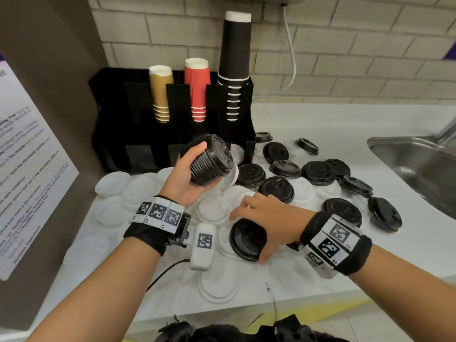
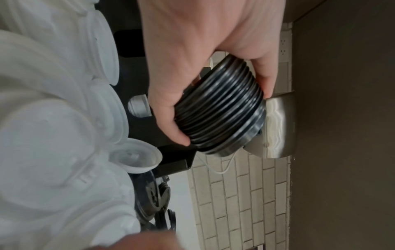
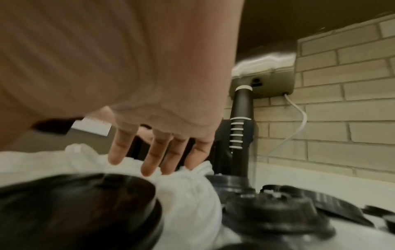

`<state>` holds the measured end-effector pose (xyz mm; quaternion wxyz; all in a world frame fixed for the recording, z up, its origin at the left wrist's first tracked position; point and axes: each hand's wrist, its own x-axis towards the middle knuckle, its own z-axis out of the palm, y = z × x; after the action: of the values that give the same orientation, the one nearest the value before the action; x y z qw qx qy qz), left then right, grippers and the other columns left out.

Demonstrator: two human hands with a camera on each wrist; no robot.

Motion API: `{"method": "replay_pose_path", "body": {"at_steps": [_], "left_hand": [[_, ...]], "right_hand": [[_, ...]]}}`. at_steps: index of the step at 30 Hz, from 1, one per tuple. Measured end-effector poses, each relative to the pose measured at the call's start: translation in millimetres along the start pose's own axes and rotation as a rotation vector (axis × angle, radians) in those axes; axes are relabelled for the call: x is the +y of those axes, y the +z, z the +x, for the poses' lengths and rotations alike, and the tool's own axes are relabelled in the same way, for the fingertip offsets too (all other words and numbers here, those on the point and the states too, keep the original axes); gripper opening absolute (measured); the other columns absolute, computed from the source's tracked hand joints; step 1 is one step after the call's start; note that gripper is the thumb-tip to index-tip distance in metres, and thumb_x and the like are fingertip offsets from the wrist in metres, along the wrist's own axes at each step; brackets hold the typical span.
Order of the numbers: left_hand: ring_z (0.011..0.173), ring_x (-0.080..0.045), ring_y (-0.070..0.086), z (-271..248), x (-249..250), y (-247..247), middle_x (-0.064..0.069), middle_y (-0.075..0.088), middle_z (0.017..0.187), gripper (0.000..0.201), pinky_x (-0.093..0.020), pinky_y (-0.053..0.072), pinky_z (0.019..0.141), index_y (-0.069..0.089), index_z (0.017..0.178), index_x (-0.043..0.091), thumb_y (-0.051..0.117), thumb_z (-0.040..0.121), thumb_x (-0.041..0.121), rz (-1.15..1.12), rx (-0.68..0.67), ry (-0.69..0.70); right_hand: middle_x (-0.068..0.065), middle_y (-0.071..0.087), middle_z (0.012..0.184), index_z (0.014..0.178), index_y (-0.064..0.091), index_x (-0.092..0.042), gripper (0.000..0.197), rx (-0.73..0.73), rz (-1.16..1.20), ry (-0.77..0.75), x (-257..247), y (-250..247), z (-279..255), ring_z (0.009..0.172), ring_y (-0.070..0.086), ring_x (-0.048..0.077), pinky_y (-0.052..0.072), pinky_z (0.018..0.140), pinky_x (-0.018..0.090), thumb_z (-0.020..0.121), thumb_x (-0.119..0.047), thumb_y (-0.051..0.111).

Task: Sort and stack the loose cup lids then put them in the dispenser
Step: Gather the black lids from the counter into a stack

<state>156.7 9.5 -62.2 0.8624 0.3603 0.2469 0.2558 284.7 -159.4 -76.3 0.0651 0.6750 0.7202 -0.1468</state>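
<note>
Part-stacked black lids gripped in left hand; right hand spread over loose black lid; white lids unsorted on desk; dispenser unfilled.

This looks like a staff break room or office kitchenette. A black cup dispenser stands against a pale brick-tiled wall, loaded with gold, red and black paper cups. Beside it a steel sink is sunk into the white tabletop. A printed notice hangs at the left, and takeaway cup lids lie scattered about.
</note>
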Motion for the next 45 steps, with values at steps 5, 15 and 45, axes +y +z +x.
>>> {"method": "replay_pose_path", "body": {"at_steps": [5,15,45], "left_hand": [[0.124,-0.034,0.056,1.2,1.8,6.1,-0.016,0.056,0.137,0.075,-0.042,0.055,0.083,0.044,0.143,0.015,0.067,0.074,0.035,-0.018,-0.003,-0.007],[0.119,-0.032,0.060,-0.4,3.4,6.9,-0.013,0.058,0.136,0.075,-0.042,0.057,0.080,0.043,0.143,0.018,0.069,0.074,0.036,-0.009,0.048,0.073],[0.115,-0.028,0.064,12.0,-36.7,45.2,-0.012,0.068,0.123,0.062,-0.048,0.053,0.093,0.074,0.111,0.021,0.051,0.079,0.068,-0.054,-0.186,-0.073]], "right_hand": [[-0.002,0.033,0.132,0.138,0.033,-0.035,0.094,-0.013,-0.124,0.004,-3.4,10.8,-0.7,0.119,0.030,0.020,0.030,0.092,0.036,0.060,-0.048,0.083],[-0.009,0.046,0.123,0.131,0.044,-0.029,0.082,0.223,0.296,-0.035,17.8,-11.7,-7.2,0.115,0.040,0.014,0.035,0.099,0.031,0.061,-0.040,0.085],[-0.004,0.049,0.104,0.116,0.057,-0.019,0.065,0.667,0.533,0.114,42.9,-107.2,14.2,0.091,0.053,0.010,0.046,0.079,0.015,0.062,-0.042,0.085]]}}
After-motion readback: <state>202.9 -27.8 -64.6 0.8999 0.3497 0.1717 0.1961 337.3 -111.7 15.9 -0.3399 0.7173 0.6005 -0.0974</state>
